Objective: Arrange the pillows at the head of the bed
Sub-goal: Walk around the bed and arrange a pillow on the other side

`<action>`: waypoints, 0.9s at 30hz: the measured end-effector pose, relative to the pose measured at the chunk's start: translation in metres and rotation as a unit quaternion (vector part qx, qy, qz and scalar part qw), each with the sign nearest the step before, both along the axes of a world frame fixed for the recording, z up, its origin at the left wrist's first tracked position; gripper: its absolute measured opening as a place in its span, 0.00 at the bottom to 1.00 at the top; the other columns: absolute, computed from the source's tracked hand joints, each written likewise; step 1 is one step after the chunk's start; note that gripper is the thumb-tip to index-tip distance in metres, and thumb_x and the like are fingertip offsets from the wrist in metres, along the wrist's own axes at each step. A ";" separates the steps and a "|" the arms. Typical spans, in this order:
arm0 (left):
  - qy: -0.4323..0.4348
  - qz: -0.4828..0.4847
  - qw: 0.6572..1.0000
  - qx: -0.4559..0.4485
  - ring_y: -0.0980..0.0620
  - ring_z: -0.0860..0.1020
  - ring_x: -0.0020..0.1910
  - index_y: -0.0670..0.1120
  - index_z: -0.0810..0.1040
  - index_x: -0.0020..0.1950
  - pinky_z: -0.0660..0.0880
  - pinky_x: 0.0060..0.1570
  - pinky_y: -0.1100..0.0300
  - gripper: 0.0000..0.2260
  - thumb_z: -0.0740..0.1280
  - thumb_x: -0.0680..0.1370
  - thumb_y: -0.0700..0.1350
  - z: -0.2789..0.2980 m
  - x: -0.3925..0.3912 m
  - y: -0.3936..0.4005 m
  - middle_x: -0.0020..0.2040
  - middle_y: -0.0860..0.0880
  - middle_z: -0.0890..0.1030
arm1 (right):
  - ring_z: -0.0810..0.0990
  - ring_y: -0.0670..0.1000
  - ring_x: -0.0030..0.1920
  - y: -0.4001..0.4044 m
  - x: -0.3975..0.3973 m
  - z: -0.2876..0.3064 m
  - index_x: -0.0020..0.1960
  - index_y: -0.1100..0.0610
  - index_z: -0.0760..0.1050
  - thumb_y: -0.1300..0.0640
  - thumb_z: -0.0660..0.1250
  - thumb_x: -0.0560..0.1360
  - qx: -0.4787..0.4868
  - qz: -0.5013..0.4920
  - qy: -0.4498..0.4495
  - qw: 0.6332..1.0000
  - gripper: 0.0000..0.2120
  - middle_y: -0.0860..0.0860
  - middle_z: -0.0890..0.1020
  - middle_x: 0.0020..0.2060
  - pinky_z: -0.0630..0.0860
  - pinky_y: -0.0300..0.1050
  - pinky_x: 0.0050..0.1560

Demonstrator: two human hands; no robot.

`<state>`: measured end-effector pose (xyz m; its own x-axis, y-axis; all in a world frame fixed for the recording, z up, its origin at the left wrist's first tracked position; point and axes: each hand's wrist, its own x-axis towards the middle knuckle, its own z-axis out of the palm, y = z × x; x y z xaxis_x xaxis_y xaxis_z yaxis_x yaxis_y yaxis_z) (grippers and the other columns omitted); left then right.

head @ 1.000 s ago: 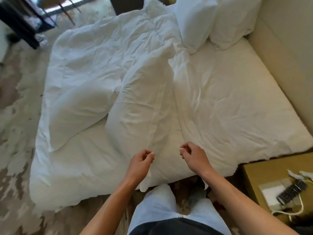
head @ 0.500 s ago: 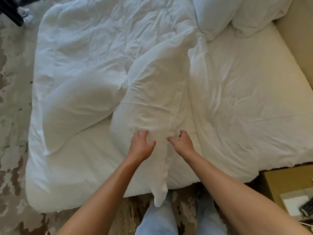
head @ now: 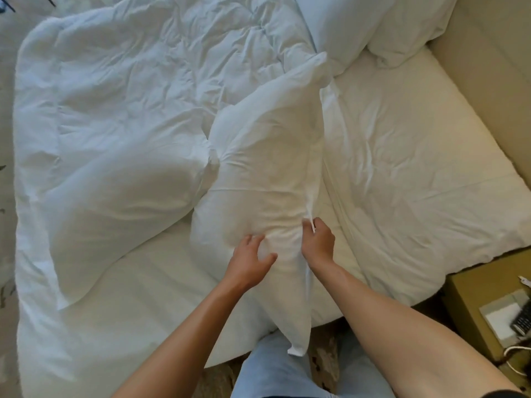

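Observation:
A long white pillow (head: 267, 162) lies lengthwise in the middle of the bed, its near corner hanging over the bed's front edge. My left hand (head: 249, 261) rests on its near end with fingers spread. My right hand (head: 318, 243) pinches the pillow's right seam. A second white pillow (head: 115, 214) lies to the left on the duvet. Two more pillows (head: 370, 21) lean at the far right, by the beige headboard (head: 488, 90).
A rumpled white duvet (head: 138, 81) covers the left half of the bed; the bare sheet (head: 416, 168) shows on the right. A tan bedside table (head: 494, 305) with a remote and cable stands at the lower right. Patterned carpet lies to the left.
Both hands have reached forward onto the middle pillow. The left hand has spread on its near end and the right has closed on its seam.

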<state>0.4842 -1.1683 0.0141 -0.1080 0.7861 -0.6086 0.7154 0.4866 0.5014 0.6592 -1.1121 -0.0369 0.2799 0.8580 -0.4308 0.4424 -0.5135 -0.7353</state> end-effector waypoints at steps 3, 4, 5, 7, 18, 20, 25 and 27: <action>-0.047 -0.025 0.999 -0.006 0.47 0.67 0.77 0.55 0.65 0.80 0.67 0.72 0.51 0.32 0.68 0.78 0.61 0.018 0.012 0.008 0.80 0.48 0.66 | 0.63 0.49 0.30 0.007 0.021 0.039 0.35 0.55 0.62 0.50 0.64 0.85 0.066 0.036 -0.022 0.997 0.23 0.48 0.67 0.28 0.61 0.48 0.33; -0.054 -0.037 0.998 0.000 0.47 0.67 0.77 0.56 0.64 0.80 0.68 0.73 0.50 0.32 0.68 0.78 0.61 0.027 0.019 0.011 0.80 0.48 0.65 | 0.63 0.49 0.30 0.011 0.028 0.053 0.35 0.57 0.63 0.50 0.65 0.84 0.082 0.042 -0.030 0.995 0.23 0.48 0.66 0.28 0.61 0.49 0.33; -0.057 -0.049 0.997 0.010 0.46 0.67 0.77 0.56 0.64 0.80 0.68 0.73 0.50 0.33 0.68 0.77 0.61 0.035 0.026 0.015 0.80 0.48 0.65 | 0.64 0.49 0.30 0.015 0.035 0.067 0.35 0.61 0.65 0.51 0.66 0.84 0.097 0.042 -0.036 0.994 0.23 0.50 0.67 0.29 0.62 0.49 0.34; -0.065 -0.068 0.995 0.033 0.46 0.67 0.77 0.55 0.63 0.81 0.67 0.73 0.51 0.34 0.68 0.77 0.61 0.053 0.043 0.023 0.80 0.48 0.65 | 0.63 0.48 0.29 0.028 0.048 0.097 0.35 0.62 0.66 0.51 0.67 0.84 0.129 0.044 -0.046 0.990 0.23 0.49 0.67 0.28 0.63 0.45 0.33; -0.077 -0.220 0.957 0.170 0.50 0.80 0.59 0.63 0.68 0.76 0.78 0.61 0.52 0.26 0.64 0.78 0.62 0.131 0.107 0.050 0.66 0.50 0.77 | 0.70 0.49 0.30 0.045 0.113 0.260 0.34 0.54 0.65 0.51 0.68 0.83 0.274 0.141 -0.156 0.938 0.22 0.48 0.71 0.26 0.66 0.46 0.34; -0.044 -0.231 0.941 0.241 0.50 0.81 0.57 0.59 0.72 0.72 0.79 0.59 0.52 0.22 0.64 0.78 0.61 0.141 0.112 0.061 0.64 0.52 0.77 | 0.68 0.46 0.29 0.035 0.131 0.275 0.33 0.53 0.63 0.50 0.68 0.82 0.284 0.128 -0.159 0.937 0.22 0.48 0.70 0.25 0.66 0.43 0.33; -0.010 -0.234 0.923 0.304 0.47 0.80 0.57 0.54 0.67 0.74 0.77 0.50 0.54 0.26 0.65 0.78 0.61 0.144 0.126 0.098 0.71 0.50 0.69 | 0.72 0.49 0.31 -0.007 0.190 0.269 0.33 0.50 0.64 0.45 0.68 0.80 0.202 0.123 -0.213 0.948 0.22 0.48 0.72 0.26 0.69 0.50 0.35; 0.006 -0.269 0.922 0.280 0.44 0.80 0.61 0.55 0.60 0.78 0.77 0.50 0.53 0.31 0.66 0.78 0.59 0.132 0.136 0.109 0.79 0.49 0.60 | 0.76 0.50 0.33 -0.029 0.214 0.250 0.34 0.51 0.68 0.43 0.67 0.81 0.154 0.104 -0.233 0.955 0.21 0.48 0.75 0.29 0.74 0.53 0.38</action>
<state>0.6202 -1.0593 0.1462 0.3844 0.9185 -0.0926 0.7851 -0.2725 0.5563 0.8728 -1.1414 0.2127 0.1903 0.9815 -0.0199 0.8268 -0.1712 -0.5359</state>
